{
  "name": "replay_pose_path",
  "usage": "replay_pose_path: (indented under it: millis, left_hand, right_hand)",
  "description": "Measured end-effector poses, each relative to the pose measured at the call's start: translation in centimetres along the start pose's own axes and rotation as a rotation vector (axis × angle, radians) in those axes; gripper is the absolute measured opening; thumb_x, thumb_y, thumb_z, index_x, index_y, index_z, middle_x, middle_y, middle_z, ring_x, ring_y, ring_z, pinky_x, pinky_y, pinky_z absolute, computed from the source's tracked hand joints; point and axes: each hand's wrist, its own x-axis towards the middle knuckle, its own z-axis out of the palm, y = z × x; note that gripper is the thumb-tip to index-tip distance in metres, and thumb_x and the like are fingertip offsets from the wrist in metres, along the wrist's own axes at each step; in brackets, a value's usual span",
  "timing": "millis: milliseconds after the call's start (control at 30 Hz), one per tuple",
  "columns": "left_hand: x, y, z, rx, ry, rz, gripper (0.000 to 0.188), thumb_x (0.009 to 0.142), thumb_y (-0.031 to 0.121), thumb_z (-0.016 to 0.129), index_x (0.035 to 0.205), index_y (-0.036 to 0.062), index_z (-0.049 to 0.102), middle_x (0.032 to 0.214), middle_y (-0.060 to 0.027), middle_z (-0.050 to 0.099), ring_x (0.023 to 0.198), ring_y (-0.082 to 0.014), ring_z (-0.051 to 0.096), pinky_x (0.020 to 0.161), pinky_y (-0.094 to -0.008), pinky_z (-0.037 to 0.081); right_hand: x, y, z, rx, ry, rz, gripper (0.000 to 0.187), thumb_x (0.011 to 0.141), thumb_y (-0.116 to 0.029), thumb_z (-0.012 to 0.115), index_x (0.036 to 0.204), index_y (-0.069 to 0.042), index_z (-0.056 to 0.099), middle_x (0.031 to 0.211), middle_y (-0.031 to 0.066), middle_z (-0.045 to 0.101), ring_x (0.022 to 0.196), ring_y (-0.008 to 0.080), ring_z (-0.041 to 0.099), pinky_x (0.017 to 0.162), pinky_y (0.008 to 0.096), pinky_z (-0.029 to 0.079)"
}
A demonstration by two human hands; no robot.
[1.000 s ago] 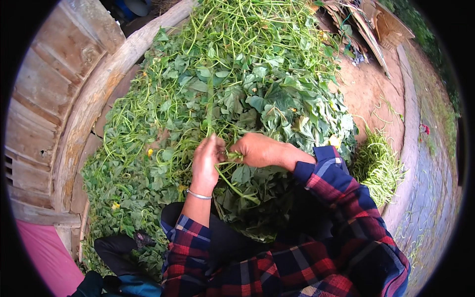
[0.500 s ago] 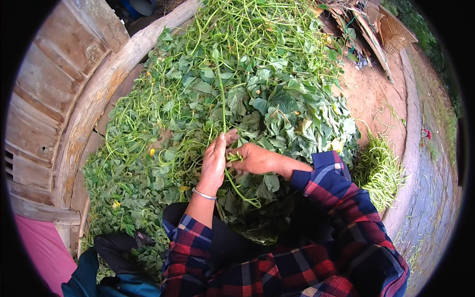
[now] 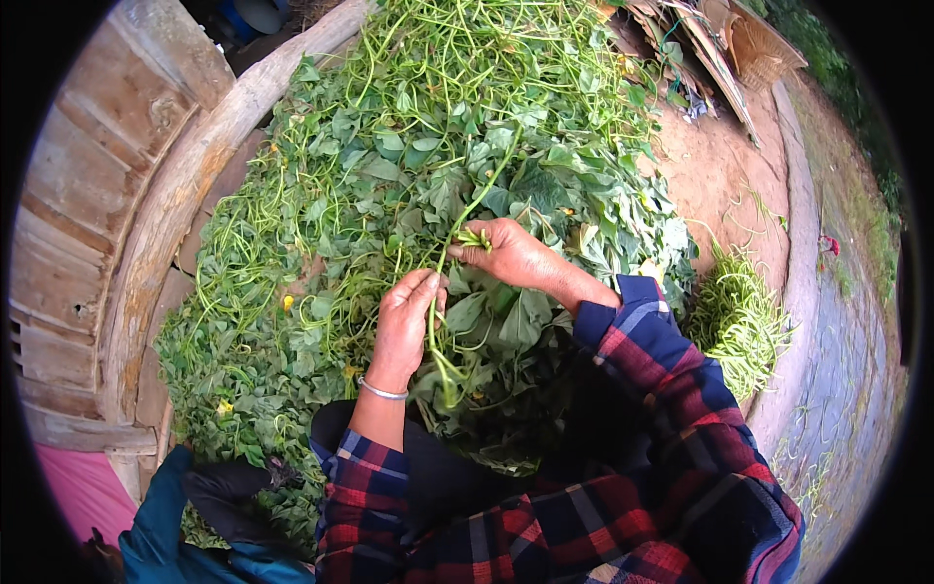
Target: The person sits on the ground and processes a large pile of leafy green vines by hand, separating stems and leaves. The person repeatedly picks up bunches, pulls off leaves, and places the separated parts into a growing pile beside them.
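A long green vine stem [image 3: 484, 190] runs slantwise between my hands, its lower end forking over my lap. My left hand [image 3: 402, 316], with a silver bangle at the wrist, is closed with thumb and fingers pinching the stem low down. Higher up and to the right, my right hand [image 3: 511, 255] is closed around a small bunch of short green stem pieces [image 3: 474, 237], its fingertips at the vine stem. A large heap of leafy green vines [image 3: 389, 165] with a few yellow flowers spreads under and beyond both hands.
To the right lies a pile of pale green stripped stems [image 3: 741, 326]. A wicker basket [image 3: 759, 56] and bark-like strips [image 3: 702, 68] are at the far right. A log [image 3: 161, 224] edges a wooden plank wall [image 3: 102, 165] on the left. Another person's dark-trousered leg [image 3: 229, 496] shows at lower left.
My right hand has moved up and away from my left, which has dropped slightly down and left. The vine stem now tilts to the right at its top instead of standing nearly straight.
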Motion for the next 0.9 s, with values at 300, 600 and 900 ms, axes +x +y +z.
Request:
replay_pose_path:
  millis: [300, 600, 900]
  left_hand:
    - [0.1, 0.3, -1.0, -0.226, -0.065, -0.088, 0.017, 0.09, 0.021, 0.053, 0.091, 0.0046, 0.056, 0.065, 0.0014, 0.05, 0.056, -0.0073, 0.047, 0.048, -0.0195, 0.035]
    - [0.0, 1.3, -4.0, -0.412, 0.011, 0.034, 0.017, 0.094, 0.021, 0.046, 0.095, 0.0061, 0.053, 0.073, -0.001, 0.052, 0.06, -0.0091, 0.047, 0.046, -0.0207, 0.036]
    - [0.1, 0.3, -1.4, -0.206, 0.118, 0.047, 0.018, 0.091, 0.022, 0.053, 0.1, 0.0062, 0.059, 0.089, -0.0001, 0.06, 0.08, -0.0091, 0.052, 0.063, -0.0222, 0.04]
  right_hand:
    - [0.7, -1.2, -1.6, -0.16, -0.032, 0.029, 0.015, 0.085, -0.018, 0.064, 0.087, -0.003, 0.062, 0.069, 0.0038, 0.058, 0.065, 0.0069, 0.048, 0.064, 0.0255, 0.044]
    - [0.1, -2.6, -6.7, 0.457, 0.497, 0.294, 0.008, 0.081, -0.013, 0.067, 0.086, -0.008, 0.063, 0.075, -0.0024, 0.062, 0.055, 0.0056, 0.048, 0.047, 0.0209, 0.039]
    - [-1.1, -2.3, 3.7, 0.365, -0.111, 0.281, 0.026, 0.086, -0.027, 0.062, 0.098, -0.004, 0.065, 0.074, 0.0004, 0.063, 0.067, 0.0071, 0.052, 0.065, 0.026, 0.045]
